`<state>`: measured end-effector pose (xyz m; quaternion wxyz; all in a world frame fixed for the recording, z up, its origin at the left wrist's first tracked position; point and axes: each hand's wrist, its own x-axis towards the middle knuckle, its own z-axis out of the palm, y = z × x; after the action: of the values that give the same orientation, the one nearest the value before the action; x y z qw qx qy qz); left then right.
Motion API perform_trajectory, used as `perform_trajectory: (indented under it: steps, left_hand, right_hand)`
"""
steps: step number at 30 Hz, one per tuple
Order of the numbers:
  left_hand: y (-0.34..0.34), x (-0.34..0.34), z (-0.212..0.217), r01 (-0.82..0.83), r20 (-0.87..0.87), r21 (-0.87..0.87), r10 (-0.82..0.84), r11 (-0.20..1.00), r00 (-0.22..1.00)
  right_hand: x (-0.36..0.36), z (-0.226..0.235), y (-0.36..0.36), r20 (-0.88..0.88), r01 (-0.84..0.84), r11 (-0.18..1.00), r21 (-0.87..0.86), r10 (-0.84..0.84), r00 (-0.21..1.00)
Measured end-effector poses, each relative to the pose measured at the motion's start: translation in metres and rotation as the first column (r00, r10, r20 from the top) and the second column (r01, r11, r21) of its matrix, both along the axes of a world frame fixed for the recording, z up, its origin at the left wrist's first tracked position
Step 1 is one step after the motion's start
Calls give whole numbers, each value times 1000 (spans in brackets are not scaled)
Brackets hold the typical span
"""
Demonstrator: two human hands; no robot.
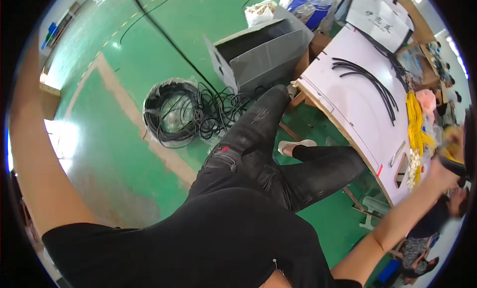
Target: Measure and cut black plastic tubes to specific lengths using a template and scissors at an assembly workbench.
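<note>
- One right hand (441, 169), blurry, wrapped tight round a dark tool (453, 165) over the far edge of the white surface (348, 104).
- Left hand up out of view.
- Yellow wires (416, 121) just beside, easy to grab.
- Black cables (370, 82) laid flat farther along.
- Black wire coil (174, 114) down on the green floor (114, 139).

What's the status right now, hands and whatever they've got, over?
Right hand blurred, gripping a dark tool beside the yellow wire bundle on the white worktable. Left hand out of frame, arm raised. Black cable coil lies on the green floor.
</note>
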<state>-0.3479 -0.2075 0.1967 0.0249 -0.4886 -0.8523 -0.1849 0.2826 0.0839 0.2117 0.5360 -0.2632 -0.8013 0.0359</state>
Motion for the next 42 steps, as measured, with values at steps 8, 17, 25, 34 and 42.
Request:
perform_trajectory:
  steps: [8, 17, 25, 34, 42]
  left_hand:
    - [22, 50, -81, 374, 330, -256, -283, 892, 901]
    - [128, 274, -119, 334, 869, 198, -7, 921, -494]
    - [130, 283, -118, 626, 948, 224, -315, 747, 36]
    - [64, 252, -206, 679, 998, -40, 2, 733, 57]
    - [190, 312, -163, 355, 901, 74, 91, 932, -424]
  right_hand:
    - [-142, -106, -89, -517, -536, 710, -457, 278, 809]
    - [-213, -223, -207, -227, -577, 408, -707, 643, 732]
    - [-168, -246, -189, -857, -844, 171, -508, -1, 516]
    - [-153, -220, -148, -845, -838, 150, -525, -213, 491]
    - [-169, -295, -194, -543, -700, 189, -688, 506, 670]
